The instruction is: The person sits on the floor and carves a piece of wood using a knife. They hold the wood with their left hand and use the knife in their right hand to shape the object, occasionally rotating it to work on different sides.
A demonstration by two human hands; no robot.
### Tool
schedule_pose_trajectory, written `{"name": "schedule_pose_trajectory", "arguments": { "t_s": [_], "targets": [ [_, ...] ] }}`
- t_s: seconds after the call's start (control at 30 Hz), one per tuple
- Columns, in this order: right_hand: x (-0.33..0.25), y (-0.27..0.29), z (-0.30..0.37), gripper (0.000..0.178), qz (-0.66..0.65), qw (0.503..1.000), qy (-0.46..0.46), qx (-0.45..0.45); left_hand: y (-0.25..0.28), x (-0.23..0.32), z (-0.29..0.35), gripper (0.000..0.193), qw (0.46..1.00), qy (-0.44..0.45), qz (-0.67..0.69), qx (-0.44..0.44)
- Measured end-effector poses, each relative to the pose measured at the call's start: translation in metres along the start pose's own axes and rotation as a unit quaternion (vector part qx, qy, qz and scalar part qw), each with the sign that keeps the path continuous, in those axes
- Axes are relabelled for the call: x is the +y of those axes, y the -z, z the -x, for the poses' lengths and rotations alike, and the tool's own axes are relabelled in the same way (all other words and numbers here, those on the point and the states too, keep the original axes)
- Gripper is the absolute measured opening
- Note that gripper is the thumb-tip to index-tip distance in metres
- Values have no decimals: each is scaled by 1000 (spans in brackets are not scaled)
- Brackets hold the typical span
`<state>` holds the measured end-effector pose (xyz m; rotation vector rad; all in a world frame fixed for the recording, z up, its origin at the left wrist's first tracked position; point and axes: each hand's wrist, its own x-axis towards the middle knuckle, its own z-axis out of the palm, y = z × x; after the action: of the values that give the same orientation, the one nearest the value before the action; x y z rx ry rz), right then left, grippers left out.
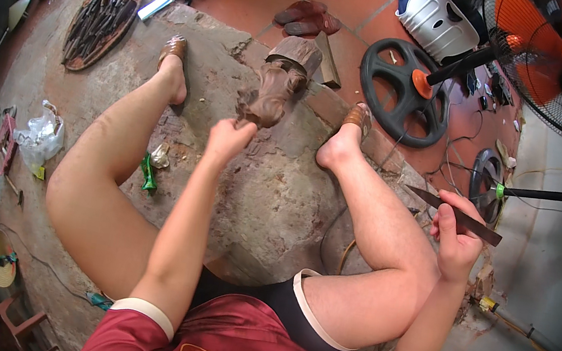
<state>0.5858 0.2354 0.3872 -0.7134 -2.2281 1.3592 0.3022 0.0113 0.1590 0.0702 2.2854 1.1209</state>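
Observation:
A brown carved wooden piece [264, 97] lies between my feet, its far end against a wood block [296, 54]. My left hand [230, 140] is closed on the near end of the carving, with its fingertips partly hidden. Out to the right, above my right knee, my right hand [457, 238] grips a flat dark pointed blade [482, 229]. The blade's tip points left and away from me, well apart from the carving.
A round tray [134, 5] of several slim tools sits at far left. Past my right foot stands a fan base [409, 93] under an orange fan [532, 53]. A plastic bag [40, 136] and a green packet [149, 174] lie left. Dark red sandals [308, 18] rest on the tiles.

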Motion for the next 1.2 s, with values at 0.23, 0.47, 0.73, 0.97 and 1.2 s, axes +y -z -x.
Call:
{"name": "schedule_pose_trajectory", "arguments": {
  "t_s": [0.23,0.47,0.73,0.97,1.2],
  "targets": [
    [-2,4,-6,16,-14,1000,8,-8,118,69,13,51,979,-35,-197,-25],
    [4,-2,-31,17,-26,997,-39,-53,156,115,17,27,876,-131,-449,-117],
    [4,-41,-112,16,-36,981,-104,-161,154,161,-71,19,926,-58,-335,-165],
    [41,-97,-153,25,-140,950,-177,-215,173,159,-126,33,962,53,-217,-160],
    [50,-101,-155,34,-180,923,-232,-250,189,130,-116,43,969,-131,-101,-184]
  ]
}}
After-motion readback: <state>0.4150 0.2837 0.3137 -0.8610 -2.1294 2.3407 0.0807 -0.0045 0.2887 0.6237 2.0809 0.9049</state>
